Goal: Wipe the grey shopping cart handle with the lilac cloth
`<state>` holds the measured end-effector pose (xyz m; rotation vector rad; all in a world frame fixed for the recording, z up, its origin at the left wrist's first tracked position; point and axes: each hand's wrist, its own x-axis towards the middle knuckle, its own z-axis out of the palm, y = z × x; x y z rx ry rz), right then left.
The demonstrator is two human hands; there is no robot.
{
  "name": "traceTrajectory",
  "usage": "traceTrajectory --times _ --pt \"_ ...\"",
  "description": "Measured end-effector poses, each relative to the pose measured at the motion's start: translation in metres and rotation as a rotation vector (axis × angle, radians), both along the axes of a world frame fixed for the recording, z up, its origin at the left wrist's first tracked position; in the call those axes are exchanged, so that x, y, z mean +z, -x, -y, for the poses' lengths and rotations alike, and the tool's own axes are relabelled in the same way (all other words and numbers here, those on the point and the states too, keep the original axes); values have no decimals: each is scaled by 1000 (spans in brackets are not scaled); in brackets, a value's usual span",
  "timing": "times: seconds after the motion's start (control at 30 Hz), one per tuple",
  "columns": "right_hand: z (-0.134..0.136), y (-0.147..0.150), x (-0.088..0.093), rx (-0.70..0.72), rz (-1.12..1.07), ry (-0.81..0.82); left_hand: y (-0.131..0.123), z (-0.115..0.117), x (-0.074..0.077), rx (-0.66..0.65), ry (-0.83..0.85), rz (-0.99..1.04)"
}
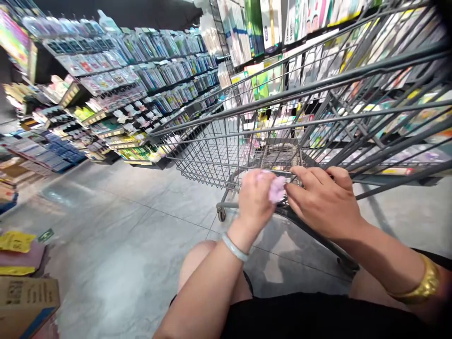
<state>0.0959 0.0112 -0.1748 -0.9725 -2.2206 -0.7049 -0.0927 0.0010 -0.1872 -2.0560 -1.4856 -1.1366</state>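
My left hand (pixel 256 195) is closed around a crumpled lilac cloth-like piece (pixel 277 189), part of which sticks out toward the right. My right hand (pixel 321 200) is close beside it, its bent fingers near the lower bars of a grey wire shopping cart (pixel 226 150). Whatever those fingers may grip is hidden behind the hand. The cart stands tilted across the view in front of both hands. A pale bangle circles my left wrist and a gold one my right.
Shelves of packaged goods (pixel 169 70) run along the back left, with another stocked rack (pixel 268 28) behind the cart. A cardboard box (pixel 28 301) sits at the lower left. Grey tiled floor (pixel 116 254) spreads below; a cart wheel (pixel 221 214) touches it.
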Motion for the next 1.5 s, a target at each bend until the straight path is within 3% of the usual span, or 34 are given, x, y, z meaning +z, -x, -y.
traceTrajectory --times 0.1,0.23,0.3,0.37,0.47,0.5,0.57,0.77,0.83,0.93,1.0,1.2,1.27,1.4,1.5 --pt "1 1 0 -4 2 -4 10 -1 11 46 -85 -22" --pt "3 -4 -1 -1 56 10 68 -14 37 332 -313 365" --pt "3 -5 -1 -3 59 5 76 -17 37 388 -340 464" --pt "2 -3 -2 -12 43 -11 59 -13 26 290 -268 392" --pt "1 3 -2 -16 4 -41 12 -2 4 -14 -59 57" --pt "0 5 -2 -16 -6 -48 0 1 0 -56 -18 -49" --pt "1 6 -2 -17 -15 -48 -7 3 2 -43 -36 -95" --pt "0 -1 -4 16 -1 -31 36 -7 31 200 -236 220" --pt "-2 -1 -6 44 -48 -33 29 -5 27 174 -184 197" --pt "-2 3 -5 28 -94 -12 4 4 16 27 -21 8" --pt "-1 6 -3 1 -93 -3 -3 7 16 -13 12 -60" --pt "4 5 0 -18 -24 -1 33 -4 41 199 -216 210" --pt "3 4 0 -26 -24 -12 28 -4 34 176 -184 169" --pt "-1 9 -1 -47 -49 -57 -5 4 13 3 -3 -64" --pt "-1 12 -2 -64 -56 -70 1 1 19 32 -58 -31"
